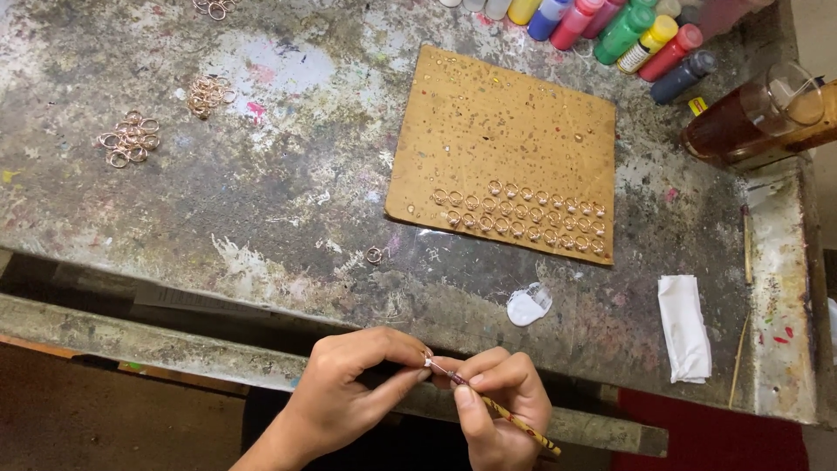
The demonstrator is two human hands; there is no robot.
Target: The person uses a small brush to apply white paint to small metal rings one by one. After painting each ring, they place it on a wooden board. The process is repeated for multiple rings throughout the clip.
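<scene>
Head view: we paint a small ring at the near edge of the workbench point(261, 201).

Our left hand point(349, 397) pinches the small ring point(428, 360) between thumb and fingertips; our right hand point(497, 406) is closed around a thin brush point(510, 419), its tip touching the ring. Farther off, a cardboard sheet point(506, 131) carries two rows of rings point(519, 214), paint bottles point(628, 30) beyond it. We judge the next move needs a steady, light stroke.
</scene>
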